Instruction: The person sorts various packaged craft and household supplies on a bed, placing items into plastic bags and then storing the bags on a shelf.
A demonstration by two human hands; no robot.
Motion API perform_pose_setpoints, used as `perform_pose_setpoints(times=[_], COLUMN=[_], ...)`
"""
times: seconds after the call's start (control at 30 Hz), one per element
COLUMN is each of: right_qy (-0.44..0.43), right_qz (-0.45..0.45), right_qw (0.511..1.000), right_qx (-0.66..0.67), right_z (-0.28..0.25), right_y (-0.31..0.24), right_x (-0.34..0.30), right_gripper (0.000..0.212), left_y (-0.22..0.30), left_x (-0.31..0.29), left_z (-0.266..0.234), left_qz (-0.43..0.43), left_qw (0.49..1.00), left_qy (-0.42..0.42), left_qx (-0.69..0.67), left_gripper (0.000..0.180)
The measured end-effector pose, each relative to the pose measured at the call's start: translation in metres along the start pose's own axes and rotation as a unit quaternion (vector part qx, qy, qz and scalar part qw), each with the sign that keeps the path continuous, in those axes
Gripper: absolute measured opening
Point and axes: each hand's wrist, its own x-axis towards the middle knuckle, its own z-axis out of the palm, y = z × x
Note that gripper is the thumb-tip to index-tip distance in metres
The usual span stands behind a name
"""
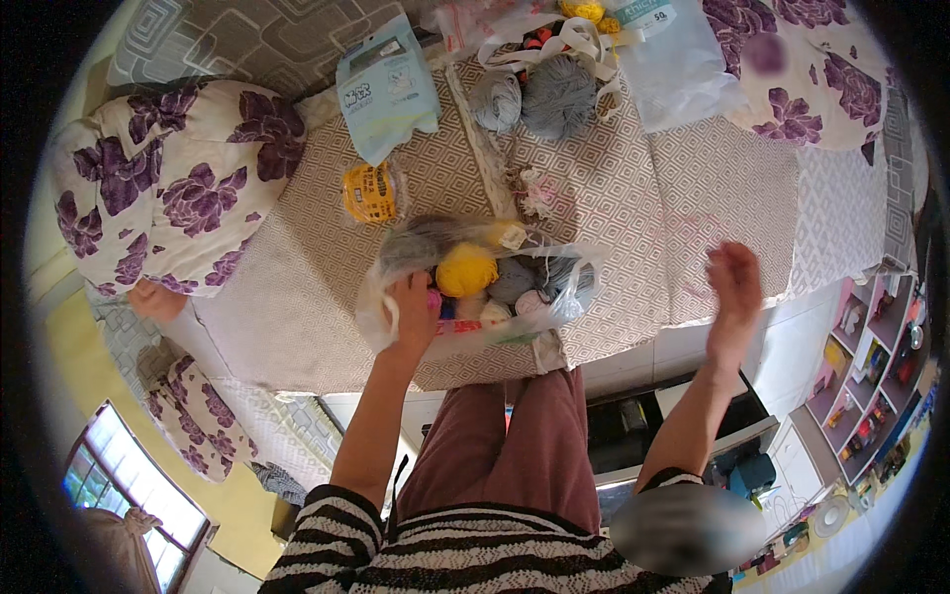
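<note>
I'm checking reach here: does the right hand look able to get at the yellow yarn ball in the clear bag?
Probably yes. The right hand looks empty, and the yellow yarn ball seems to lie exposed in the open clear bag; the left hand, just beside the ball, may crowd the way.

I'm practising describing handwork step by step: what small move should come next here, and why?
Probably bring the right hand to the right side of the plastic bag to steady it: that hand looks empty and is apart from the bag, while the left hand is at its left side, beside the yarn balls.
</note>
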Motion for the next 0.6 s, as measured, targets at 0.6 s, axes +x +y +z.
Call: perform_pose_setpoints(times=[0.6], right_qy=[-0.214], right_qz=[-0.061], right_qw=[0.961], right_qx=[-0.166], right_z=[0.058], right_y=[0.027], right_x=[-0.079], right_gripper=[0.043], left_y=[0.048], left_x=[-0.038], left_z=[-0.072], left_qz=[-0.019], left_qw=[0.982], left_qy=[-0.011], left_qx=[-0.186], left_gripper=[0.032])
